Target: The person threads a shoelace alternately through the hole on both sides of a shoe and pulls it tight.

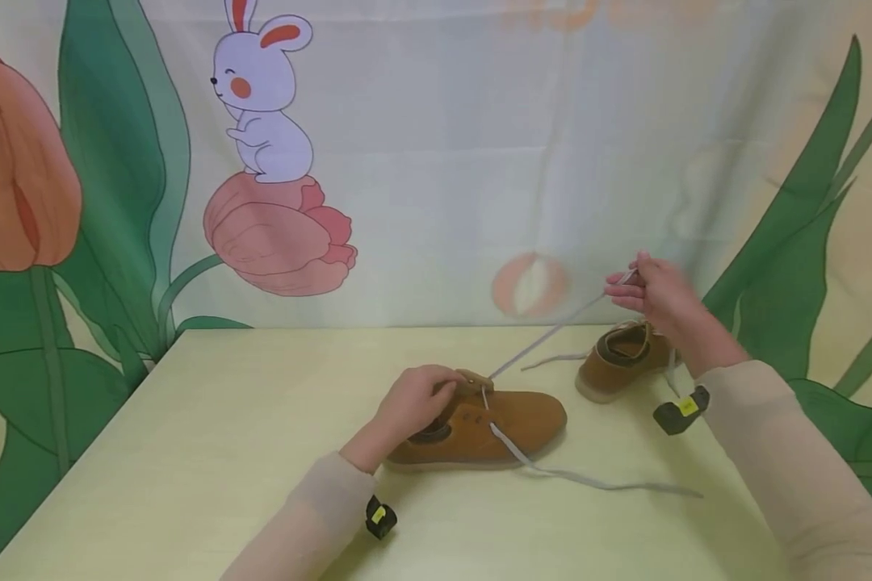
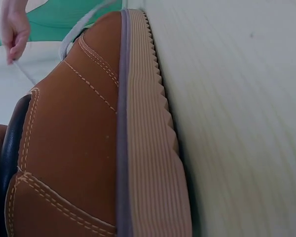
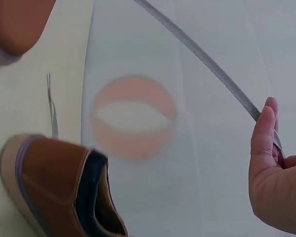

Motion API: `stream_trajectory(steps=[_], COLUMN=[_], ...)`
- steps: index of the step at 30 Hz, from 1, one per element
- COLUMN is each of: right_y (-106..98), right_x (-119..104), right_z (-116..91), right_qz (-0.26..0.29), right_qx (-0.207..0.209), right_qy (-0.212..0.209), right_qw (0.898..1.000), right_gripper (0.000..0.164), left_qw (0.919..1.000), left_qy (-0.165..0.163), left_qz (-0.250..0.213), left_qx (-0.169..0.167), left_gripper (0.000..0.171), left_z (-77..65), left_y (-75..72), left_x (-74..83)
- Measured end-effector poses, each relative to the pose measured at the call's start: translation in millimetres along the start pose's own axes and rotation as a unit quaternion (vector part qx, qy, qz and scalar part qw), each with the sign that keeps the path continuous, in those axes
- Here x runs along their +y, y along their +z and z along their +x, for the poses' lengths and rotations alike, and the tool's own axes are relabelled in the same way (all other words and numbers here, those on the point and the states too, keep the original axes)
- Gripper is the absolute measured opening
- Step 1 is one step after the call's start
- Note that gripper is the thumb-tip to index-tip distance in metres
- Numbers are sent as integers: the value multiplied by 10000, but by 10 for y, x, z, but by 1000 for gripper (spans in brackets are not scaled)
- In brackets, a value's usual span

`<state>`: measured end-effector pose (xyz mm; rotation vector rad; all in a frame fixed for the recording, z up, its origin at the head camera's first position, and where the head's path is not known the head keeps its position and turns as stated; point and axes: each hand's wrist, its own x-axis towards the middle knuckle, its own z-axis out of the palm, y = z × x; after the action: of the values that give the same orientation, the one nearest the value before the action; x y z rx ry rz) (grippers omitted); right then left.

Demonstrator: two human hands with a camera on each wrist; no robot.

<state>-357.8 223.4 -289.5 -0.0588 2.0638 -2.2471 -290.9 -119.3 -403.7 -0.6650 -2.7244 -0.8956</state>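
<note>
A brown shoe [image 1: 534,411] lies on the table with its toe to the right. My left hand [image 1: 414,395] is over its opening, thumb and fingers pinching the raised tongue [image 1: 477,380]. Up and to the right, my right hand [image 1: 661,294] grips one end of a grey shoelace [image 1: 545,337], drawn in a straight line from the eyelets. The lace's other end trails over the near side of the shoe onto the table. In the right wrist view the taut lace [image 3: 207,59] runs into the curled fingers. Stitched leather and a ridged sole [image 2: 150,123] fill the left wrist view.
A second brown shoe [image 1: 603,375] stands at the back right, below my right forearm, with a loose lace [image 1: 555,359] beside it. Behind the table [image 1: 225,420] hangs a curtain [image 1: 436,161] printed with a rabbit and tulips.
</note>
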Motion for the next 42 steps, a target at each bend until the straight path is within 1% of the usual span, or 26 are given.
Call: stream_trajectory(steps=[3, 6, 7, 9, 12, 13, 15, 17, 19, 21, 23, 25, 27, 30, 32, 34, 36, 38, 41, 42], right_y=[-131, -204, -213, -203, -146, -117, -54, 17, 99, 195, 297, 420, 532, 695, 805, 921, 1026, 1109, 1189, 1207], right_x=[3, 45, 68, 122, 229, 268, 355, 440, 518, 594, 680, 785, 908, 1081, 1170, 1232, 1279, 1315, 1356, 1368], right_z=[-64, -130, -156, -221, -350, -399, -503, -610, -706, -781, -828, -851, -851, -831, -809, -790, -774, -765, -757, -754], right_qz=[81, -85, -279, -888, -1749, -1981, -2187, -2166, -2217, -2285, -2390, -2479, -2590, -2739, -2995, -3259, -3428, -3544, -3587, -3647], right_qx=[126, 168, 193, 196, -32, -180, -600, -953, -1180, -1302, -1387, -1501, -1737, -2115, -2236, -2175, -2069, -1947, -1834, -1797], right_qy=[-47, -209, -286, -440, -645, -730, -951, -1133, -1208, -1081, -878, -657, -584, -668, -859, -971, -992, -998, -1027, -1070], right_qw=[9999, 9996, 9990, 9949, 9825, 9773, 9693, 9650, 9604, 9587, 9570, 9548, 9483, 9358, 9235, 9149, 9110, 9091, 9095, 9073], right_gripper=[32, 30, 29, 29, 39, 43, 48, 47, 42, 36, 33, 33, 31, 29, 25, 18, 12, 10, 10, 10], left_qw=[10000, 10000, 10000, 9999, 9986, 9980, 9978, 9979, 9962, 9937, 9924, 9927, 9934, 9939, 9941, 9941, 9937, 9932, 9928, 9928], left_qy=[-18, -35, -13, 109, 421, 517, 614, 606, 540, 421, 291, 177, 92, 57, 49, 44, 36, 75, 161, 189], left_qz=[0, -29, -51, -84, -125, -119, -130, -166, -173, -211, -210, -220, -261, -300, -314, -345, -404, -435, -414, -382], left_qx=[-9, -14, -1, 89, 304, 333, 207, -185, -659, -1019, -1174, -1174, -1110, -1058, -1032, -1023, -1043, -1081, -1115, -1117], left_gripper=[22, 22, 21, 20, 17, 16, 15, 17, 15, 12, 10, 12, 12, 11, 11, 10, 10, 10, 12, 12], left_z=[15, 26, 27, 18, -15, -27, -49, -55, -46, -34, -22, -27, -30, -34, -36, -38, -38, -41, -43, -45], left_y=[-17, -19, -16, -6, 6, 8, 8, 6, 8, 11, 16, 13, 15, 18, 17, 14, 12, 14, 26, 31], left_x=[4, -6, -10, -22, -27, -23, -7, 19, 39, 54, 62, 57, 59, 62, 63, 60, 60, 53, 41, 36])
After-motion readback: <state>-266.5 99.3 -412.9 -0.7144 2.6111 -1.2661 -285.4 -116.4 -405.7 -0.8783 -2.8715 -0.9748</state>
